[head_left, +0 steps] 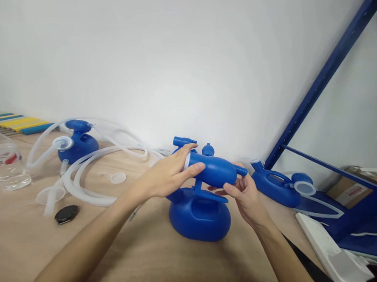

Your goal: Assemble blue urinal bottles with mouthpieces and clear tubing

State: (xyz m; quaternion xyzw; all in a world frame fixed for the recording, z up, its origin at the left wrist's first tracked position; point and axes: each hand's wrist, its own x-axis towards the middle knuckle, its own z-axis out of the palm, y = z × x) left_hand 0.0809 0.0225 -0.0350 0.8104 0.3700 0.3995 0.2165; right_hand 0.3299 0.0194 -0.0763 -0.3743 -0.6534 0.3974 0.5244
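A blue plastic funnel-like piece (214,170) with a white rim at its left and a narrow spout at its right is held level between both hands. My left hand (173,169) grips the rim end, thumb along the near side. Around the spout end curl the fingers of my right hand (242,191). Just beneath, a blue plastic urinal bottle (199,219) with a handle rests on the table; whether the held piece touches it, I cannot tell. Behind the hands lie a blue tubular piece (184,140) and a small blue bulb-shaped piece (207,149).
Left are a blue bottle (80,145) with coiled clear tubing (92,198), a water bottle (4,158), a black round lid (67,214) and a white cap (118,178). Right are another blue bottle (276,186), a power strip (322,243) and a blue metal frame (324,71).
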